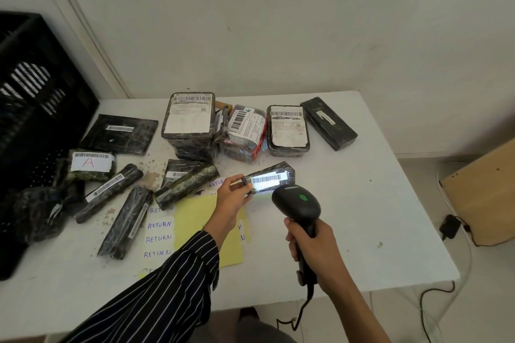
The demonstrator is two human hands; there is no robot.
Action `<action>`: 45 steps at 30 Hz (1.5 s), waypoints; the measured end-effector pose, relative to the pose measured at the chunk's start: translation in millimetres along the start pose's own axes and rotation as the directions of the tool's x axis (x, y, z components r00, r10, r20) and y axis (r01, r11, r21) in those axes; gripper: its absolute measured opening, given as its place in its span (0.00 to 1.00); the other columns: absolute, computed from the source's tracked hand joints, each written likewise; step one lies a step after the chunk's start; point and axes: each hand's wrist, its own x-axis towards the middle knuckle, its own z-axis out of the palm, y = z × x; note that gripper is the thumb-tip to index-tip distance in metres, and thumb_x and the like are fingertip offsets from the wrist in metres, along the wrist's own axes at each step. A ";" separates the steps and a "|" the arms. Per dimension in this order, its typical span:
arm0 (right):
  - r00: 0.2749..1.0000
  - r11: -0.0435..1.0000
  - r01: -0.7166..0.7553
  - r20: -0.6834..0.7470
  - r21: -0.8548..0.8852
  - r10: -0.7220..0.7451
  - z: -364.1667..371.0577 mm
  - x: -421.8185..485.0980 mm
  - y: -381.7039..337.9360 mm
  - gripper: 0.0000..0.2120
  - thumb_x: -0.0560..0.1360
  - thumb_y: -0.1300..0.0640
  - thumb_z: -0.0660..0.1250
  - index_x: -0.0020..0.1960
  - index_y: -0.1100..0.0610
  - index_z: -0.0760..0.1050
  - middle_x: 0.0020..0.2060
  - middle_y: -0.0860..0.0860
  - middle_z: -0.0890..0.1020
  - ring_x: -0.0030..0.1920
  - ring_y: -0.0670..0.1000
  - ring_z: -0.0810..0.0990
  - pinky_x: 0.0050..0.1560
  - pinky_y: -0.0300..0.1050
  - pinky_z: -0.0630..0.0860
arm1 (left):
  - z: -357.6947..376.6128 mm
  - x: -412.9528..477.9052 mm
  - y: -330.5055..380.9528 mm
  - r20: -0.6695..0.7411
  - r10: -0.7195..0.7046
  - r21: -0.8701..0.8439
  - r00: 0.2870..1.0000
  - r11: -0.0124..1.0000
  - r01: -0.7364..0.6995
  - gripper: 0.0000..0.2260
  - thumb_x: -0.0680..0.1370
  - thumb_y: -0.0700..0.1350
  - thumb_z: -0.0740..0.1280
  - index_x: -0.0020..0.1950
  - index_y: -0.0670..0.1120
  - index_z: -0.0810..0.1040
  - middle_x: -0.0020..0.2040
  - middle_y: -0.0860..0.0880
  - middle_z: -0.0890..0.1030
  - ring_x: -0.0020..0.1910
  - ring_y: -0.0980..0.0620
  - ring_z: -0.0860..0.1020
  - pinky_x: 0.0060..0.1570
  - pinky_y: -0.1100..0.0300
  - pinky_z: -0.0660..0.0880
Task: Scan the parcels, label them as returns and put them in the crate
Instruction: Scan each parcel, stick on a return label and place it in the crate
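Centre frame, your left hand (233, 191) pinches 1 parcel (269, 177) barcode-up (lit white) for the scanner (296, 203) your right hand (316, 249) grips.

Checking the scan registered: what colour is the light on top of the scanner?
Green, the light on the scanner; head view.

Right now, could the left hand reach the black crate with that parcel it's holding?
Probably yes. The left hand pinches the small parcel, and the crate stands on that same side; only low parcels lie between, so it could likely pass over them.
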 end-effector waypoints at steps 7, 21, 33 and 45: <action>1.000 1.000 0.009 0.015 -0.011 -0.008 0.5 -0.1 2.3 0.13 0.76 0.53 0.66 0.43 0.64 0.75 0.25 0.51 0.77 0.26 0.47 0.74 0.33 0.37 0.74 | 0.3 2.4 -2.0 -0.016 -0.011 0.007 1.000 1.000 0.011 0.15 0.76 0.33 0.67 0.61 0.42 0.72 0.58 0.38 0.78 0.59 0.42 0.77 0.53 0.57 0.76; 0.982 0.922 0.098 -0.115 -0.375 -0.151 -17.5 34.7 29.5 0.11 0.75 0.58 0.67 0.53 0.56 0.67 0.44 0.52 0.76 0.41 0.48 0.75 0.37 0.37 0.70 | -0.8 18.7 -15.4 -0.017 -0.023 0.185 1.000 0.982 0.025 0.11 0.77 0.37 0.68 0.58 0.41 0.73 0.58 0.38 0.78 0.55 0.42 0.79 0.53 0.52 0.78; 0.898 0.641 -0.096 -0.344 -0.761 -0.274 -35.2 93.6 91.5 0.27 0.69 0.63 0.74 0.61 0.72 0.67 0.47 0.67 0.72 0.38 0.65 0.74 0.37 0.54 0.72 | -34.3 0.6 -6.6 0.196 0.221 0.714 0.955 0.636 -0.293 0.12 0.79 0.44 0.65 0.62 0.43 0.75 0.60 0.45 0.76 0.59 0.48 0.75 0.57 0.56 0.72; 0.845 0.613 0.471 0.125 -0.634 -0.520 95.2 52.4 67.5 0.14 0.75 0.54 0.60 0.55 0.61 0.75 0.54 0.56 0.76 0.55 0.55 0.72 0.56 0.41 0.64 | -195.5 -35.0 -34.0 0.318 0.386 0.877 0.866 0.227 -0.423 0.17 0.77 0.44 0.67 0.66 0.48 0.72 0.69 0.54 0.67 0.67 0.55 0.68 0.58 0.67 0.65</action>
